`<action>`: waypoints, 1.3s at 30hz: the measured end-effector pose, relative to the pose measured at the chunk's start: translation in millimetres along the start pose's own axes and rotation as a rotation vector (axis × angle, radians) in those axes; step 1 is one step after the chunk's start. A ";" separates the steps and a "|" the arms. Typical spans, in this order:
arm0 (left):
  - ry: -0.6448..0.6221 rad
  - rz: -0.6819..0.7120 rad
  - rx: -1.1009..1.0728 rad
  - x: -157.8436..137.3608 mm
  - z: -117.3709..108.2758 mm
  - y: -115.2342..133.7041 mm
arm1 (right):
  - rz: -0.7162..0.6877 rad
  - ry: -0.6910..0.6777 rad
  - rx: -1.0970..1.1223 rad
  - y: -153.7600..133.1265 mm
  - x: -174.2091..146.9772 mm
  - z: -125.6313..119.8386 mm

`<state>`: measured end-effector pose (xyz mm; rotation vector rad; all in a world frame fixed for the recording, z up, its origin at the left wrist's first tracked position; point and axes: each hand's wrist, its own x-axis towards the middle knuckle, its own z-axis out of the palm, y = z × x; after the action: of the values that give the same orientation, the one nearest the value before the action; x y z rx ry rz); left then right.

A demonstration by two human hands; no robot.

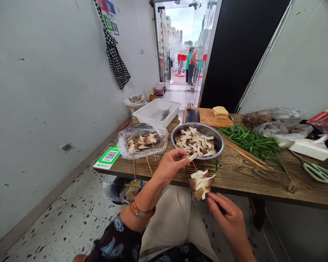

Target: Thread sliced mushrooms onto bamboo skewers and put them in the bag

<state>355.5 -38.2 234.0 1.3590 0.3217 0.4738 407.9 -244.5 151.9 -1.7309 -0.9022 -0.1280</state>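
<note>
My left hand (171, 163) pinches a pale oyster mushroom piece (192, 157) by the near rim of a steel bowl (223, 145). Just below it, the bare tip of a bamboo skewer (194, 166) points up. Several brown-and-white mushroom pieces (201, 185) are threaded on that skewer. My right hand (227, 213) is closed at the lower end of the stack, where the skewer's shaft is hidden. Inside the bowl lie many loose mushroom pieces (198, 142). To the left, finished-looking mushroom skewers (143, 142) rest on a clear plastic bag (162, 136), sticks toward me.
Behind the bowl are a white tub (146, 112), a cleaver (192, 115) and a cutting board (203, 118) bearing stacked yellow sheets (220, 112). Green leaves (251, 140), bare skewers (246, 154) and green-handled scissors (318, 173) lie rightward. A lined bin (120, 191) stands below the table.
</note>
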 end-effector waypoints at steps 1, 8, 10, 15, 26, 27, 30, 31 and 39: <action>-0.011 -0.004 0.003 0.1 -0.8 -0.2 | -0.013 0.000 -0.002 -0.4 0.3 -0.6; -0.087 -0.032 0.041 -1.7 -7.1 2.9 | -0.092 -0.053 0.031 -5.5 3.6 -4.1; -0.088 -0.036 0.046 -2.9 -7.4 4.2 | -0.109 -0.046 0.027 -5.6 3.8 -4.1; -0.093 -0.027 0.093 -6.6 -5.4 7.1 | -0.118 -0.033 0.027 -4.1 3.1 -2.6; -0.273 -0.110 0.150 -14.4 -4.8 3.8 | 0.188 -0.050 0.118 2.7 -4.8 3.4; -0.272 -0.116 0.100 -13.8 -5.1 2.5 | 0.241 -0.050 0.146 3.9 -6.6 3.6; -0.198 -0.137 -0.111 -10.6 -4.0 -4.9 | 0.369 -0.049 0.230 6.4 -10.9 4.6; -0.168 -0.146 -0.164 -9.5 -2.8 -8.2 | 0.399 -0.050 0.252 6.7 -11.6 5.2; -0.079 -0.230 -0.144 -10.7 15.0 -31.5 | 0.340 -0.010 0.169 2.1 -6.0 12.0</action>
<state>357.9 -60.8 205.4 1.1808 0.3668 0.2464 400.8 -237.4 142.8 -1.6997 -0.5964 0.1769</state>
